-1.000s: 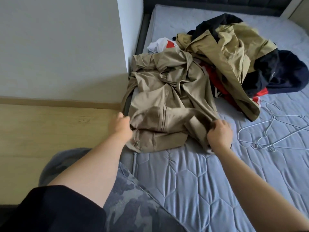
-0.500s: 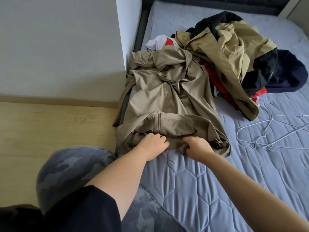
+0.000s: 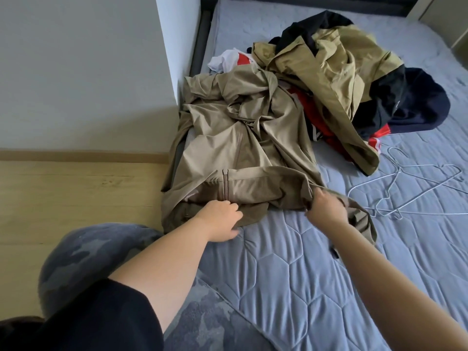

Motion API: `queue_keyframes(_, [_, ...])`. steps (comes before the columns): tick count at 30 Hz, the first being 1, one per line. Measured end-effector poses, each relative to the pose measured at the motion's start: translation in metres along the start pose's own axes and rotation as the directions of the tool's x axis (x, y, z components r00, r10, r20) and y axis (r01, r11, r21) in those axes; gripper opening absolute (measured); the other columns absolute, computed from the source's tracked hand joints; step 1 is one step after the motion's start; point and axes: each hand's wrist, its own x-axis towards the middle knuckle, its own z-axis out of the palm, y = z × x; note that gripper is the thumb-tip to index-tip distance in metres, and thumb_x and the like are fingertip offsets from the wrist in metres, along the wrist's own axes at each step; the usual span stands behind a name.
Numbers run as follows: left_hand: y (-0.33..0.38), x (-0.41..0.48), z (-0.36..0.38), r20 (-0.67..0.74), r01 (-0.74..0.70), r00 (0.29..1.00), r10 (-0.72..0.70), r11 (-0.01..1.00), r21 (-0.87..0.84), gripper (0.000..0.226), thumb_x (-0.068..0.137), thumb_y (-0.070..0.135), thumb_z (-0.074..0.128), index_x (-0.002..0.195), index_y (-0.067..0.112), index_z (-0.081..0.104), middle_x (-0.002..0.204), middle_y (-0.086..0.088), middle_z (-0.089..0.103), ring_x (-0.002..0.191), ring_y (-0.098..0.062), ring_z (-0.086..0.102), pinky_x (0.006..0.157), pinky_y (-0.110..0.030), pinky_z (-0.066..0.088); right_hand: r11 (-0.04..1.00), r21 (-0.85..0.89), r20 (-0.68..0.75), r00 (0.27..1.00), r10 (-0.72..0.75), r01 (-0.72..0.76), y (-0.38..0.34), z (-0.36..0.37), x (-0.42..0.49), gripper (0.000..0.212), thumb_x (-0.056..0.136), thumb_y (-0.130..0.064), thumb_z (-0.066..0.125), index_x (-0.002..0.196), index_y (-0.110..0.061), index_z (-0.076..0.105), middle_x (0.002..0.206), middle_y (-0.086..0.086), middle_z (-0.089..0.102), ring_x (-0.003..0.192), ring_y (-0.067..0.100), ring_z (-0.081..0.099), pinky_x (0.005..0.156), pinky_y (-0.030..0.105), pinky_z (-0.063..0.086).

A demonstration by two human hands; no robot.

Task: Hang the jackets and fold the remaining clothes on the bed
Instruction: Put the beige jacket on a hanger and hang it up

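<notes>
Looking down at a tan jacket (image 3: 240,153) spread out mid-frame along the left edge of the bed (image 3: 291,274), zipper side up, with a bit of its left side drooping over the edge toward the wood floor (image 3: 76,198). Left hand (image 3: 219,220) down at the bottom hem, right under the end of the zipper, fingers curled into the fabric and gripping it. Right hand (image 3: 326,207) further right along the same hem, clenched on a bunched-up bit and holding it slightly off the mattress. Upper right of the frame: messy heap with an olive jacket (image 3: 336,72) on top, a navy garment (image 3: 417,102) at its right, a red garment (image 3: 319,122) poking out underneath and a white garment (image 3: 222,62) at the heap's left end, just above the tan jacket's collar area. Right of centre: a few wire hangers (image 3: 405,193) lying flat on the bed, near the right hand but not touching it. Lower left: a knee in camo trousers (image 3: 88,262) up against the bed's edge and a black sleeve (image 3: 88,320) in the bottom corner. Plain grey wall (image 3: 76,72) filling the upper left.
</notes>
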Motion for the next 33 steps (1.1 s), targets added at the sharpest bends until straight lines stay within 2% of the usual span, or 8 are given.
queue_keyframes(4, [0.01,0.004,-0.001,0.003,0.06,0.998,-0.061,0.992,0.11,0.033,0.088,0.006,0.051,0.12,0.011,0.045,0.116,-0.008,0.049,0.105,-0.028,0.053,0.07,-0.036,0.038,0.95,0.255,0.195,0.953,-0.232,0.179,-0.022,0.022,0.001,0.062,0.076,-0.015,0.063,0.131,-0.001,0.039,0.138,0.016,0.038,0.13,0.036,0.033,0.105,0.037,0.031])
queue_keyframes(8, [0.006,0.006,-0.008,-0.076,0.092,0.992,-0.097,0.994,-0.065,0.019,0.085,-0.003,0.045,0.099,0.006,0.054,0.104,-0.01,0.052,0.098,-0.029,0.053,0.065,-0.035,0.034,0.742,0.67,-0.104,0.994,0.04,0.04,-0.024,0.016,0.005,0.008,0.083,-0.011,0.064,0.089,-0.006,0.064,0.092,0.01,0.066,0.093,0.032,0.061,0.068,0.028,0.04])
queue_keyframes(12, [-0.007,0.001,-0.023,-0.464,0.012,0.88,-0.102,0.981,-0.193,0.016,0.065,-0.011,0.061,0.071,0.003,0.059,0.073,-0.014,0.057,0.066,-0.032,0.059,0.047,-0.032,0.039,-0.022,0.921,0.38,0.882,0.278,-0.39,-0.023,-0.012,0.016,0.015,0.092,-0.028,0.058,0.086,-0.015,0.058,0.067,0.005,0.067,0.063,0.023,0.067,0.046,0.026,0.052])
queue_keyframes(15, [-0.012,-0.001,-0.024,-0.252,0.174,0.923,-0.291,0.9,-0.4,0.017,0.076,0.001,0.049,0.072,0.017,0.052,0.082,-0.009,0.062,0.079,-0.033,0.055,0.058,-0.03,0.031,-0.382,0.732,0.645,0.754,0.122,-0.564,-0.016,-0.023,0.023,0.019,0.094,-0.032,0.056,0.087,-0.015,0.058,0.057,0.002,0.065,0.046,0.016,0.062,0.046,0.025,0.053])
queue_keyframes(23, [-0.012,0.0,-0.014,0.147,0.264,0.962,-0.231,0.923,-0.279,0.017,0.078,0.009,0.044,0.072,0.014,0.06,0.075,-0.003,0.056,0.075,-0.028,0.052,0.059,-0.029,0.036,-0.469,0.855,0.445,0.775,0.449,-0.219,0.006,-0.017,0.02,0.03,0.081,-0.012,0.072,0.109,-0.01,0.063,0.093,0.007,0.068,0.083,0.021,0.066,0.077,0.033,0.056])
queue_keyframes(27, [-0.007,0.0,-0.011,0.167,0.226,0.968,-0.186,0.935,-0.272,0.015,0.082,0.017,0.045,0.068,0.018,0.05,0.072,0.001,0.05,0.078,-0.027,0.053,0.057,-0.028,0.03,-0.039,0.954,0.283,0.855,0.434,-0.296,-0.016,0.016,-0.005,0.031,0.079,-0.012,0.071,0.105,-0.008,0.054,0.087,0.005,0.059,0.087,0.021,0.057,0.072,0.027,0.046])
queue_keyframes(30, [-0.002,-0.003,-0.008,0.084,0.102,0.993,-0.084,0.963,-0.249,0.019,0.085,0.022,0.048,0.103,0.019,0.054,0.093,-0.002,0.06,0.094,-0.029,0.057,0.066,-0.031,0.034,0.208,0.938,0.105,0.799,0.592,-0.277,-0.036,0.03,-0.02,0.043,0.076,-0.018,0.073,0.11,-0.003,0.052,0.107,0.009,0.052,0.097,0.021,0.053,0.084,0.028,0.042])
queue_keyframes(33, [0.007,-0.002,-0.006,0.025,-0.006,1.0,0.009,0.995,-0.103,0.035,0.086,0.017,0.049,0.121,0.016,0.043,0.107,-0.005,0.057,0.096,-0.031,0.058,0.064,-0.034,0.031,0.006,0.959,0.191,0.661,0.726,-0.284,-0.053,0.031,-0.026,0.056,0.075,-0.021,0.073,0.122,-0.003,0.048,0.12,0.012,0.049,0.103,0.024,0.054,0.087,0.03,0.044])
